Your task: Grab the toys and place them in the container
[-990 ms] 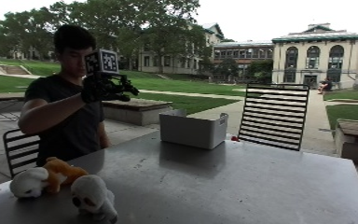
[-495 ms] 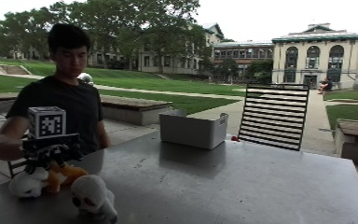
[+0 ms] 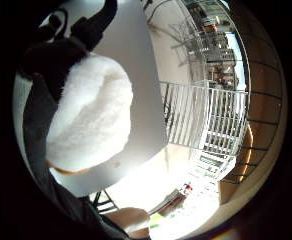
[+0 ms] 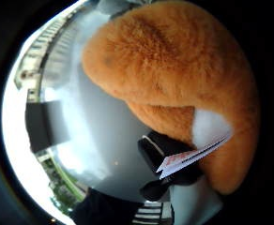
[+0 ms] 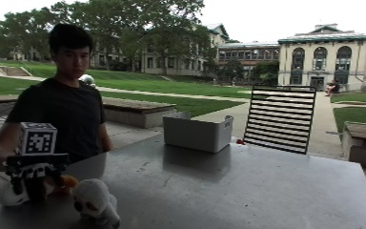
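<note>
On a grey outdoor surface [image 5: 234,186], with lawns and buildings far behind, a person in a dark T-shirt sits at the near left corner. A slatted black chair [image 5: 282,118] stands at the far side, just right of the container. The container [image 5: 198,131], a pale rectangular bin, sits at the far middle of the surface, well apart from the toys; its inside is hidden from this side. Two plush toys lie at the near left. The orange and white plush toy [image 5: 18,190] lies under the gloved right hand [image 5: 34,175], which is down on top of it. The palm views show orange fur [image 4: 174,79] and white fur [image 3: 88,120] close against the palm, but whether the fingers are curled around the toy cannot be told. A white plush toy [image 5: 96,204] lies just right of it, untouched.
</note>
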Tool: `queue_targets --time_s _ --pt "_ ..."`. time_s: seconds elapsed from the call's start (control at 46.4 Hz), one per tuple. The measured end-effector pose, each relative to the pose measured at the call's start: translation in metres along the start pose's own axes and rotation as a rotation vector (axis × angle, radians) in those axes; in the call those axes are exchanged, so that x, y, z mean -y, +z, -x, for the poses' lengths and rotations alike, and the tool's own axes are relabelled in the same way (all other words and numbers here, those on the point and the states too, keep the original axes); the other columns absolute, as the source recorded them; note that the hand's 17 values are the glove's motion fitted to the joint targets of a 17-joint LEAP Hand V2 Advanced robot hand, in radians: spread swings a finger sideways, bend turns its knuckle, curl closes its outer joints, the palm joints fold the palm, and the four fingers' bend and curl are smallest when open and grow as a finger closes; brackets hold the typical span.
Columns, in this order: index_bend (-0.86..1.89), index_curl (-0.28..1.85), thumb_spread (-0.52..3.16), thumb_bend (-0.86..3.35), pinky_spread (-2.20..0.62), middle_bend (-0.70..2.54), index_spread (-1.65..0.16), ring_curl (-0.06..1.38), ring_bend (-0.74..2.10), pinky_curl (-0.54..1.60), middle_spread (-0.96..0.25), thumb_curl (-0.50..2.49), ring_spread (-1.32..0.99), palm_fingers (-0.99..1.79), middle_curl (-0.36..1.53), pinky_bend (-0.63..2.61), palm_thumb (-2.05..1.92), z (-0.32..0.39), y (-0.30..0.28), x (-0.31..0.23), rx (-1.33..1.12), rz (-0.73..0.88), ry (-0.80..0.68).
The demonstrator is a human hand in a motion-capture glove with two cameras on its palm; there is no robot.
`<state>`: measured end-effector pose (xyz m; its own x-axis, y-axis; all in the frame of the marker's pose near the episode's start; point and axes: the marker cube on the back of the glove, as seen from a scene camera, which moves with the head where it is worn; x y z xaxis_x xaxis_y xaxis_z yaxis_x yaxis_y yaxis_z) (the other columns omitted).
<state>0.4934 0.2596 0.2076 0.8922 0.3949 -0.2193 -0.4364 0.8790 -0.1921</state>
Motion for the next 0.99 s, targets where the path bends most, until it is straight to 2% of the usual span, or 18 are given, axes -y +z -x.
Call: queue_targets --time_s 0.129,0.258,0.344,0.409,0.603,0.818,0.99 --pt "0.15 0.27 1.1 0.37 -0.28 0.71 -0.38 0.46 1.15 0.23 -0.27 0.47 -0.36 1.12 0.53 0.71 0.81 0.003 -0.001 0.003 0.015 -0.092 0.004" --pt "0.37 0.37 0.86 0.41 -0.38 0.89 -0.35 0.5 1.16 0.24 -0.3 0.57 -0.38 1.29 0.6 0.57 0.94 0.014 -0.008 0.004 0.044 -0.149 0.025" --pt "0.56 0.45 0.8 0.48 -0.42 0.93 -0.31 0.49 1.13 0.26 -0.3 0.62 -0.38 1.41 0.61 0.59 1.02 0.02 -0.026 0.006 0.145 -0.148 0.015" --pt "0.6 0.48 0.63 0.35 -0.45 0.93 -0.28 0.49 1.15 0.29 -0.3 0.63 -0.38 1.31 0.61 0.61 0.86 0.027 -0.049 0.005 0.206 -0.155 0.018" --pt "0.49 0.52 0.58 0.24 -0.45 0.81 -0.31 0.49 1.16 0.36 -0.34 0.68 -0.39 1.04 0.6 0.78 0.69 0.053 -0.147 0.012 0.295 -0.237 0.008" --pt "0.34 0.54 0.59 0.23 -0.45 0.75 -0.35 0.49 1.15 0.4 -0.39 0.75 -0.41 0.98 0.61 0.84 0.66 0.124 -0.253 0.018 0.277 -0.27 -0.167" --pt "0.24 0.56 0.63 0.21 -0.44 0.72 -0.38 0.49 1.15 0.41 -0.41 0.8 -0.42 0.97 0.62 0.85 0.63 0.217 -0.329 0.014 0.262 -0.346 -0.303"
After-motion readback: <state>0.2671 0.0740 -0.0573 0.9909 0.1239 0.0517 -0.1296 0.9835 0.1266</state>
